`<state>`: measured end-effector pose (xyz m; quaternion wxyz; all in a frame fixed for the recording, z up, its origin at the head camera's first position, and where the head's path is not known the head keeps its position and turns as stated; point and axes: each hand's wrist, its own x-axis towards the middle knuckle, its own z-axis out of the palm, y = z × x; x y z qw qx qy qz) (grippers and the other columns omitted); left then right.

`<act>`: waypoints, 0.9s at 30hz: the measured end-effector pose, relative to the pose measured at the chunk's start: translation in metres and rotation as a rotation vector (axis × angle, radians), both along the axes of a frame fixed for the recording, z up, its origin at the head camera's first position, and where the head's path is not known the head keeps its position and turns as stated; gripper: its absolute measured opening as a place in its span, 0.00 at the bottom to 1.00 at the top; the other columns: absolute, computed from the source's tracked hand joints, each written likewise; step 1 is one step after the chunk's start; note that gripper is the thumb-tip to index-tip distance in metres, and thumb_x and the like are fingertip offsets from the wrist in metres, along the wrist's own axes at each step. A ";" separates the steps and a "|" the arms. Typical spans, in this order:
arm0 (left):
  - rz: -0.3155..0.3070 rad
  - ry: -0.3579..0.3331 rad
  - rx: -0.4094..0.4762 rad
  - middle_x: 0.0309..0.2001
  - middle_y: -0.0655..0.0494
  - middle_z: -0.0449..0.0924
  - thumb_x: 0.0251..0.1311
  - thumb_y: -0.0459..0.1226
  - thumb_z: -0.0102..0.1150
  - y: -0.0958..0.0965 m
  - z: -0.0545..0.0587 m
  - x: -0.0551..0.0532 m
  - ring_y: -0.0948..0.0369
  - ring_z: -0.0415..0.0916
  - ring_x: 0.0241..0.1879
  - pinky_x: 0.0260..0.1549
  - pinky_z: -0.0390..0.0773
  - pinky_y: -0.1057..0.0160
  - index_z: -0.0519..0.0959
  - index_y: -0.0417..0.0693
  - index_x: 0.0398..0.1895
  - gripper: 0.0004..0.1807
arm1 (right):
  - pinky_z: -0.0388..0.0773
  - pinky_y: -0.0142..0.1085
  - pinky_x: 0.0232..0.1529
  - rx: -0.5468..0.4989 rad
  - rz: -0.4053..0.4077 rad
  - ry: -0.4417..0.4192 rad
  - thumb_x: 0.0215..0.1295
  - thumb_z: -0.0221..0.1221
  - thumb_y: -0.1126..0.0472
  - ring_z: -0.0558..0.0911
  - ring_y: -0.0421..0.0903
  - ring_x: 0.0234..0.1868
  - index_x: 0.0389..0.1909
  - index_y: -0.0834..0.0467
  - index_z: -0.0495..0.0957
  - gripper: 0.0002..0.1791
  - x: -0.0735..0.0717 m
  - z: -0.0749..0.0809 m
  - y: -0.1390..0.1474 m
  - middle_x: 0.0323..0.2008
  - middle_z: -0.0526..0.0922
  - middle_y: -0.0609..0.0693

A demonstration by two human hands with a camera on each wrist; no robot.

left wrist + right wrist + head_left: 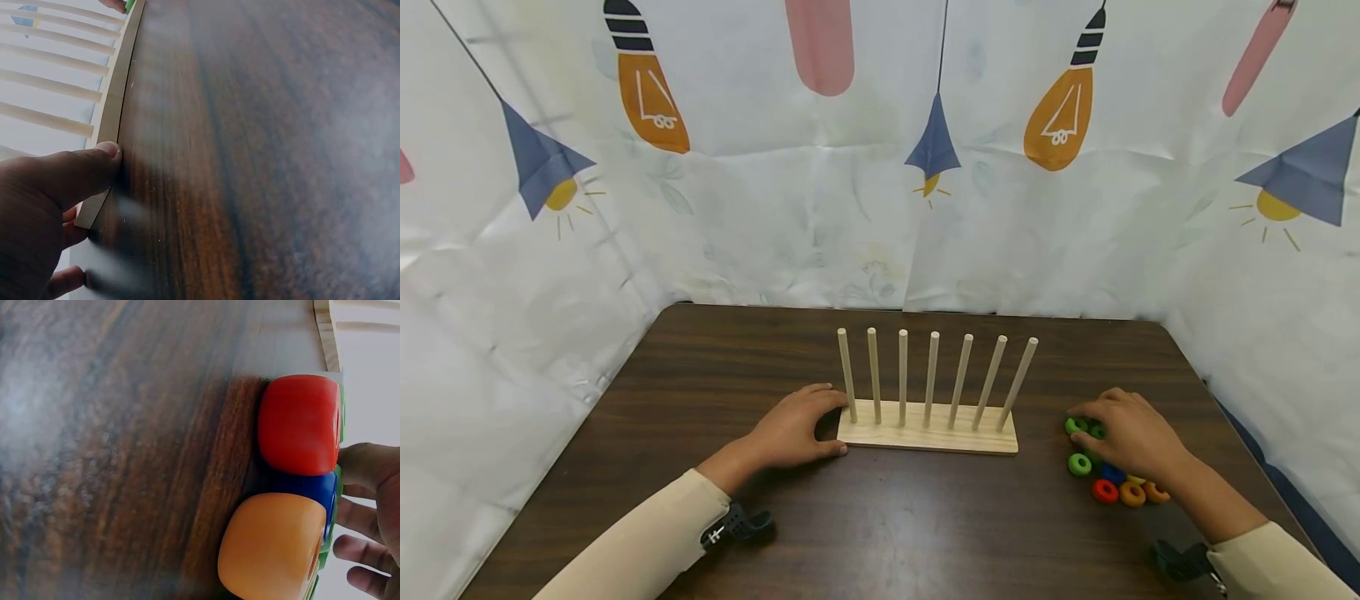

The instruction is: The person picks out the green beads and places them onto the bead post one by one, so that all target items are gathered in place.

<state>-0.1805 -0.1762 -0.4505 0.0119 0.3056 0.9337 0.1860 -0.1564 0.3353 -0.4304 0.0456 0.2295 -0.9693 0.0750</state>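
A light wooden stand point(928, 427) with several upright pegs sits on the table in the head view. My left hand point(793, 427) holds its left end, the thumb along the front edge and the fingers behind. The left wrist view shows the thumb point(94, 169) pressed against the base point(112, 103). Off to the right, my right hand point(1131, 433) reaches over small coloured rings, thumb and forefinger apart on either side of a green ring point(1076, 426). In the right wrist view its fingers point(359, 550) are spread beyond a red ring point(300, 425) and an orange ring point(272, 544).
Another green ring point(1079, 464) lies at the group's left edge, with a blue ring point(1113, 474) and a partly hidden yellow ring point(1136, 480) close by. The brown table point(880, 525) ends at a printed curtain point(850, 225) behind.
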 end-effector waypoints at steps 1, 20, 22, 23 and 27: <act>0.000 0.003 -0.003 0.66 0.50 0.76 0.55 0.52 0.75 0.000 0.000 0.000 0.44 0.64 0.71 0.65 0.66 0.36 0.77 0.48 0.66 0.37 | 0.74 0.61 0.50 0.001 -0.003 0.005 0.58 0.74 0.52 0.79 0.58 0.49 0.49 0.53 0.88 0.19 0.000 0.000 0.000 0.40 0.87 0.45; 0.036 -0.058 -0.011 0.65 0.49 0.77 0.53 0.51 0.78 0.000 0.000 -0.003 0.44 0.64 0.71 0.65 0.68 0.41 0.78 0.50 0.64 0.36 | 0.80 0.47 0.28 -0.062 -0.012 0.117 0.59 0.73 0.55 0.80 0.56 0.48 0.47 0.52 0.86 0.15 -0.010 0.062 -0.019 0.44 0.83 0.52; 0.041 -0.069 -0.007 0.65 0.49 0.77 0.53 0.51 0.77 0.001 0.000 -0.004 0.44 0.64 0.72 0.66 0.68 0.41 0.78 0.50 0.65 0.36 | 0.77 0.44 0.24 -0.068 -0.015 0.123 0.59 0.73 0.55 0.80 0.55 0.47 0.47 0.52 0.86 0.15 -0.010 0.072 -0.021 0.45 0.82 0.53; 0.043 -0.073 -0.006 0.65 0.49 0.76 0.53 0.51 0.77 0.001 -0.001 -0.004 0.44 0.63 0.72 0.66 0.68 0.41 0.78 0.50 0.65 0.36 | 0.76 0.43 0.24 -0.068 -0.016 0.124 0.59 0.73 0.54 0.80 0.55 0.47 0.47 0.51 0.86 0.15 -0.010 0.077 -0.023 0.45 0.82 0.53; 0.049 -0.081 -0.002 0.65 0.49 0.76 0.53 0.51 0.78 0.001 -0.001 -0.003 0.44 0.63 0.72 0.65 0.69 0.40 0.78 0.50 0.64 0.36 | 0.76 0.43 0.25 -0.067 -0.005 0.135 0.59 0.73 0.54 0.79 0.54 0.49 0.47 0.51 0.87 0.15 -0.010 0.093 -0.026 0.45 0.84 0.50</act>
